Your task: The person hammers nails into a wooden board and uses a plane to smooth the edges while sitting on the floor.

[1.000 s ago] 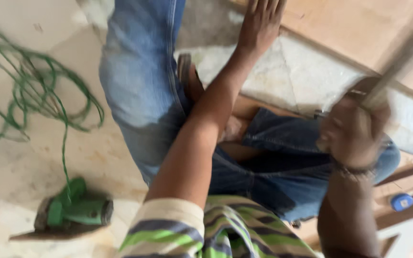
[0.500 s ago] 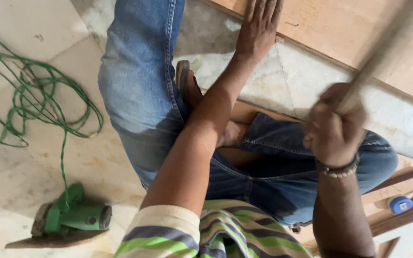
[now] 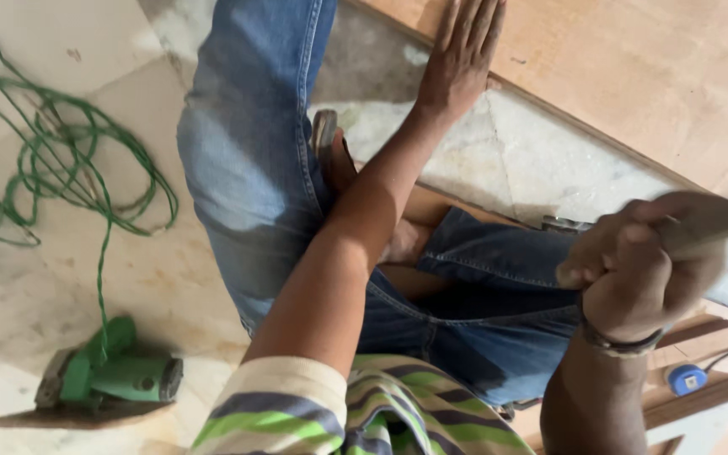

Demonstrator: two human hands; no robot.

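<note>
Head view: left hand [image 3: 463, 55] at plywood sheet [image 3: 634, 76] edge

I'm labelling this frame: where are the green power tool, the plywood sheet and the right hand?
green power tool [image 3: 120, 375], head view, on its green body.
plywood sheet [image 3: 634, 76], head view, on its bare face.
right hand [image 3: 642, 265], head view, on the clenched knuckles.

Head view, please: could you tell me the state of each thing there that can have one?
Left hand: open, flat on the light brown wooden board.
Right hand: closed round a blurred grey handle.
Green power tool: lying on the floor, untouched.
Green cable: loosely coiled.
</note>
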